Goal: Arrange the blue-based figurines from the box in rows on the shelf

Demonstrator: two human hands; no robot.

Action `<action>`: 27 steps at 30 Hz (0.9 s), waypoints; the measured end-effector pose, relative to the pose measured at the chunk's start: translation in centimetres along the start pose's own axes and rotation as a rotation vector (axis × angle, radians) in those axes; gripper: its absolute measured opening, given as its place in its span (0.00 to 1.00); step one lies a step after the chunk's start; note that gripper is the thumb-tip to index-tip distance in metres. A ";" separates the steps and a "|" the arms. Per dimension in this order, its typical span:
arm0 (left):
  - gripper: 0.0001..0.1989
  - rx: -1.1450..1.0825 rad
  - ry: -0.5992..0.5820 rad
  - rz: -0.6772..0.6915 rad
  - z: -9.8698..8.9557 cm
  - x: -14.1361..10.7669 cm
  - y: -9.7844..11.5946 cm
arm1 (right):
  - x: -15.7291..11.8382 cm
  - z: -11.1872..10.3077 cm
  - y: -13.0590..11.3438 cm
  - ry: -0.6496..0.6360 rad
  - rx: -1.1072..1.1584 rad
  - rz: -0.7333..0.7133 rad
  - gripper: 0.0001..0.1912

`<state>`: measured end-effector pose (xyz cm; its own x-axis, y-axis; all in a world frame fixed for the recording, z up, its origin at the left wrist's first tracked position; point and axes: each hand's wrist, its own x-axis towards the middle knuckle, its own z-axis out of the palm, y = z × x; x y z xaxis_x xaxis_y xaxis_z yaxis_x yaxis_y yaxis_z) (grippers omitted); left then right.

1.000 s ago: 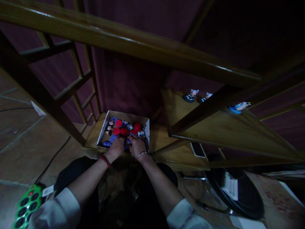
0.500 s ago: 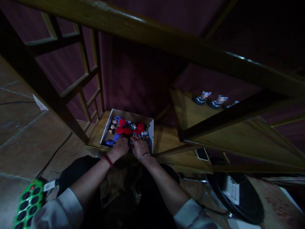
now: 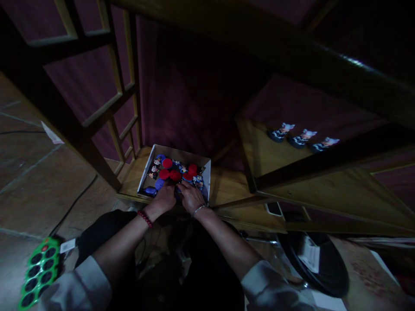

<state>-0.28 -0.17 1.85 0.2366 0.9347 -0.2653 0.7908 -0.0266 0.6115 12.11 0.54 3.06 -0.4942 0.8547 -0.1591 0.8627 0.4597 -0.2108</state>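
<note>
A shallow white box (image 3: pixel 206 178) rests on the low wooden shelf and holds several small figurines with round red and blue bases. Among them are a red base (image 3: pixel 175 175) and a blue base (image 3: pixel 159 184). Over the box's near side, my left hand (image 3: pixel 165 198), with a red bead bracelet on its wrist, has its fingers curled inward. Close beside it is my right hand (image 3: pixel 192 198), with a silver bracelet, its fingers bent toward the left ones. Both hands look closed on something dark between the fingertips, too hidden and dim to name.
Three small figurines (image 3: pixel 303 137) stand on a higher wooden shelf (image 3: pixel 259 142) at the right. Wooden lattice (image 3: pixel 112 110) rises at the left. A green toy with dark round pads (image 3: pixel 40 272) lies on the floor. A round black stool seat (image 3: pixel 327 268) is at the lower right.
My view has shifted slightly, so the third figurine on the higher shelf shows more fully. Both hands stay together at the box's near side, with little visible movement.
</note>
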 end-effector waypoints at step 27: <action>0.12 -0.554 0.146 -0.119 0.3 -0.4 -0.4 | -0.4 0.1 1.3 0.222 0.231 0.047 0.17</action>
<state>-0.56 -0.61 1.48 0.0526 0.9601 -0.2747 0.3847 0.2344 0.8928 13.44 0.74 2.75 -0.3973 0.9170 0.0355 0.8242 0.3735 -0.4257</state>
